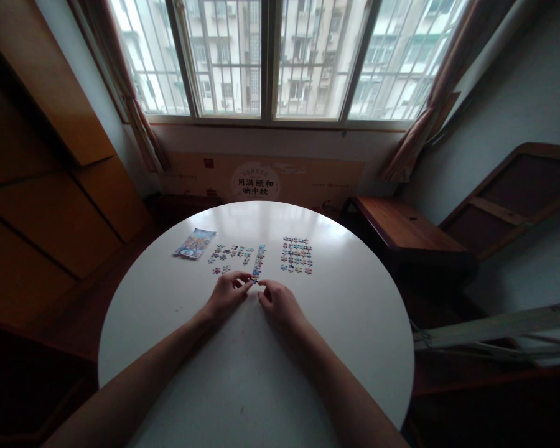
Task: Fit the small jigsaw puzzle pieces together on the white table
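A narrow strip of joined jigsaw puzzle pieces lies upright in my view on the white round table. At its near end is a small blue puzzle piece. My left hand is closed at this piece, its thumb and fingertips on the piece's left side. From the right, my right hand reaches to the same spot. Its index fingertip is at the piece's edge, and its thumb sits apart from that finger, with no piece visible between them. The other right fingers are curled and partly hidden.
Loose puzzle pieces are scattered left of the strip. To the right, more pieces lie in neat rows. A colourful picture sheet rests at the far left of the table. A wooden bench stands beyond the table's right edge.
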Motion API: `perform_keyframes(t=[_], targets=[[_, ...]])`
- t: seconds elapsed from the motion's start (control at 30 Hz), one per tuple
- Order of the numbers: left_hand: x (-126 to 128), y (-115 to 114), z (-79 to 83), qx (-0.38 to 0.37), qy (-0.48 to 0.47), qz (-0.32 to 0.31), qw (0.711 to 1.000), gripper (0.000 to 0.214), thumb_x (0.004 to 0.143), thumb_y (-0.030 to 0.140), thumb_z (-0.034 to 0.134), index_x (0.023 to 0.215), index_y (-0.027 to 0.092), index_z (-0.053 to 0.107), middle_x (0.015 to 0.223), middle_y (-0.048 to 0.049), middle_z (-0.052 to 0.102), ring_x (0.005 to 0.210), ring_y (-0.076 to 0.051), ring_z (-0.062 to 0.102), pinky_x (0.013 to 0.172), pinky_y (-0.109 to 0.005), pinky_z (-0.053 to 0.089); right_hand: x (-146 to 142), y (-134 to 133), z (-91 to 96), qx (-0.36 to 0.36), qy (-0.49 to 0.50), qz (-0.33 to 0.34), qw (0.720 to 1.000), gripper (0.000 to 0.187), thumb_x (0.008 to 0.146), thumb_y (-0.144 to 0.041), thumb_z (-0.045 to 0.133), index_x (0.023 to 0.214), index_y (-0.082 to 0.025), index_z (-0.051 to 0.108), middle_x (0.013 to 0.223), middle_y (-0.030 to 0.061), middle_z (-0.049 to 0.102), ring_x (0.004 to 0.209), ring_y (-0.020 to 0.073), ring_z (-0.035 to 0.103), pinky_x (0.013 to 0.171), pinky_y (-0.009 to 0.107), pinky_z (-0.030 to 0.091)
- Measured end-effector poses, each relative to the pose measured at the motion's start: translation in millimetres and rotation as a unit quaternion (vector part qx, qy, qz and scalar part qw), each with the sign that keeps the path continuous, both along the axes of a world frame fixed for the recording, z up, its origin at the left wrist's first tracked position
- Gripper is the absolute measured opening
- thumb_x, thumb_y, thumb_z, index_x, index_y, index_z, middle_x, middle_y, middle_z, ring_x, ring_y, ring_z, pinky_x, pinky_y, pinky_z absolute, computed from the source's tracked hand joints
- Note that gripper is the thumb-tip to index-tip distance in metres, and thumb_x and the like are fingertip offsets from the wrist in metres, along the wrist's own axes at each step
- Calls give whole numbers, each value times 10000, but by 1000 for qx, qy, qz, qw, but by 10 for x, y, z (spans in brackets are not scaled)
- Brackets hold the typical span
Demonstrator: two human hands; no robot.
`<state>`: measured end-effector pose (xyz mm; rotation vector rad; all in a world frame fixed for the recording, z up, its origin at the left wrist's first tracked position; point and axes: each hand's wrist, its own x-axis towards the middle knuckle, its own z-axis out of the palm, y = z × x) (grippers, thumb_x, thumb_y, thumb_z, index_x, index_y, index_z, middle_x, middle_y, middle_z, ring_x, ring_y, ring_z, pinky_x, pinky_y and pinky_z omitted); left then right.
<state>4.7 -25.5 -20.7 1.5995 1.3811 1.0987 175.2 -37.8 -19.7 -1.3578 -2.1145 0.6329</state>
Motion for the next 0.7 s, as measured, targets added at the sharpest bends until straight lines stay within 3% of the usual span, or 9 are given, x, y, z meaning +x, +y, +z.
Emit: perform_keyframes(t=[0.33,0.7], targets=[[-2,-1,8,6,0,-2,1000,313,719,326,669,937,103,699,775,-80,725,523,-136,628,489,-230,493,-1,-7,17,1,-15,0,1000,346,847,-227,528,1177,-164,612,849,54,677,747,154,585,721,234,406],[-3,-1,0,4,-10,-2,1000,307,721,331,667,925,105,700,618,-40,689,497,-144,618,465,-227,479,9,-1,10,5,-25,4,1000,367,845,-229,523,1196,-161,601,864,55,679,778,161,588,747,240,409]])
